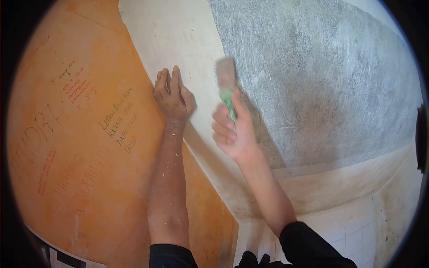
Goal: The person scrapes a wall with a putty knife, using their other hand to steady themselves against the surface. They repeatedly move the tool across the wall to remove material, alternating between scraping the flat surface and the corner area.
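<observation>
My right hand [237, 129] is wrapped round the green handle of a scraper [226, 75], blurred by motion. Its flat, brownish blade points upward, at the border between a pale strip of wall [172, 35] and a rough grey patch [321, 85]. To the left, my left hand [174, 100] rests against the wall with fingers stretched out, close to the border of the orange paint. It holds nothing. Pale flecks dot the left forearm.
Orange-painted wall [89, 129] with red and dark handwriting fills the left side. Below the grey patch runs a stained, cream-coloured band [339, 178]. White tiles [353, 236] show at the lower right, and a dark object [421, 138] stands at the right edge.
</observation>
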### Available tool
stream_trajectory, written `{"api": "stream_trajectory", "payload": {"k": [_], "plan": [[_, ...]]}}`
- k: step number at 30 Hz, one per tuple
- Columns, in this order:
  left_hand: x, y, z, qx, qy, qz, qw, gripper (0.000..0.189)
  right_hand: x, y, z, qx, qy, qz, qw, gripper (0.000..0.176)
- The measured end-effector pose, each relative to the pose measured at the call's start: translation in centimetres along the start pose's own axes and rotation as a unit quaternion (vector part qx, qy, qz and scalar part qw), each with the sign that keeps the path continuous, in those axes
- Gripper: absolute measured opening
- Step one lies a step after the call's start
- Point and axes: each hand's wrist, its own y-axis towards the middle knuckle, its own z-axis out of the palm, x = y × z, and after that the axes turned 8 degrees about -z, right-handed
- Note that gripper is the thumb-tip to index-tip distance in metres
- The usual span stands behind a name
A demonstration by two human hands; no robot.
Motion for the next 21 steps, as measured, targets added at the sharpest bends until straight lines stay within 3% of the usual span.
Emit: {"api": "stream_trajectory", "payload": {"k": [3,10,12,15,18,21], "plan": [[-0.4,0.1,-0.4,0.009,0.013,-0.004,1.000,0.057,-1.5,-3.8,-4.3,-0.087,-0.034,-0.017,0.995,0.055],[-0.6,0.0,-0.6,0.010,0.031,-0.002,0.999,0.057,-1.6,-5.9,-5.2,-0.108,-0.053,-0.002,0.993,0.054],[-2.0,-0.6,-1.9,0.093,0.039,-0.072,0.992,0.047,-2.0,-5.8,-5.2,-0.125,-0.084,0.001,0.989,0.053],[-5.3,-3.1,-5.7,0.144,-0.116,-0.208,0.960,0.047,-2.6,-4.7,-6.9,-0.104,-0.174,0.005,0.979,0.054],[-10.1,-7.8,-10.5,0.251,-0.284,-0.365,0.850,0.047,-3.2,-4.7,-5.0,-0.131,-0.271,-0.045,0.953,0.054],[-14.6,-8.9,-12.5,0.303,-0.296,-0.416,0.804,0.045,-3.0,-4.5,-6.1,-0.074,-0.396,-0.095,0.910,0.054]]}}
